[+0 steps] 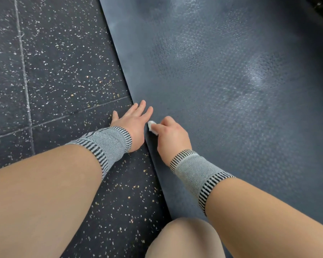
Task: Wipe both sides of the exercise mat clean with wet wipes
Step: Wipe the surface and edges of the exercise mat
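Head camera, the only view, looks down past two bare forearms at a dark grey exercise mat point(222, 81) lying flat on a black rubber floor point(54, 62) flecked with pale chips. The mat fills the right and upper part of the picture, and its long left edge runs diagonally from the top centre down toward the bottom centre. The left hand point(131, 122) lies with fingers straight and slightly spread, palm down, straddling that edge: fingertips on the mat, heel and thumb on the floor, apparently holding the mat steady. Just beside it, the right hand point(171, 135) rests on the mat with fingers curled around a small white wet wipe point(153, 127), of which only a bunched corner shows past the knuckles, pressed to the surface close to the edge. Both wrists wear grey knitted wrist sleeves point(108, 142) with black striped bands. A bent knee point(185, 239) shows at the bottom centre, so the person seems to be kneeling at the mat's side. Across the textured mat, pale shiny patches and streaks in the upper and right areas look like moisture, suggesting that much of this face is wiped already. Judging from this, the work is partway along: the near edge strip is in hand now, and whether this is the first or second side cannot be told, so turning the mat over may remain.
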The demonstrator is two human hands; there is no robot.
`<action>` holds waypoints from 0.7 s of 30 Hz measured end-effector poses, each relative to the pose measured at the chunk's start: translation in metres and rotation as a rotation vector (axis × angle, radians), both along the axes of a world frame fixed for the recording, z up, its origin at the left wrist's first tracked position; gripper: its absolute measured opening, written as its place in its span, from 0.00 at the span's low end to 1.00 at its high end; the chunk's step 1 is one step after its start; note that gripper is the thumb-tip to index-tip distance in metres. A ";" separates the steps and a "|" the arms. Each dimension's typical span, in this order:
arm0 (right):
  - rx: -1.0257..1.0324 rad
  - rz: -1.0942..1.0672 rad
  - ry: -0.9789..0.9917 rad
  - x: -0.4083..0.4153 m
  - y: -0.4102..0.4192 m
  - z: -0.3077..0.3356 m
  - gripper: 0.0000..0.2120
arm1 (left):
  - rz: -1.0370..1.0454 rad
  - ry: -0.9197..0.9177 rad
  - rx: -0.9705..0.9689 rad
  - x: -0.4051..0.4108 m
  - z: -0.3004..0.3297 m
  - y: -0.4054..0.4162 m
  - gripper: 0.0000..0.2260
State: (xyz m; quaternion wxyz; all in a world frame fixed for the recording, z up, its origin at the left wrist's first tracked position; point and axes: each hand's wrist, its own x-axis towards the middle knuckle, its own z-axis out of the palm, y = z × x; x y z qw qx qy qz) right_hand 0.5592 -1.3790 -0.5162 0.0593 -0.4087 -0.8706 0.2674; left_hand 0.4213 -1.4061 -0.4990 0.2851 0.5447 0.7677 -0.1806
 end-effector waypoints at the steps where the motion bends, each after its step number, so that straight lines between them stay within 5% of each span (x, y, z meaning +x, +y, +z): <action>1: -0.002 0.083 -0.002 0.003 -0.003 0.001 0.12 | 0.000 -0.001 -0.005 -0.001 0.000 0.000 0.42; 8: -0.101 0.563 -0.211 0.058 -0.008 0.010 0.18 | -0.003 -0.017 0.049 -0.004 -0.009 -0.004 0.28; 14: 0.013 0.148 0.086 0.047 0.002 0.020 0.09 | 0.001 0.031 0.084 0.000 -0.014 -0.009 0.28; 21: -0.090 0.503 -0.146 0.058 -0.016 0.009 0.16 | 0.016 0.036 0.060 0.002 -0.010 -0.007 0.28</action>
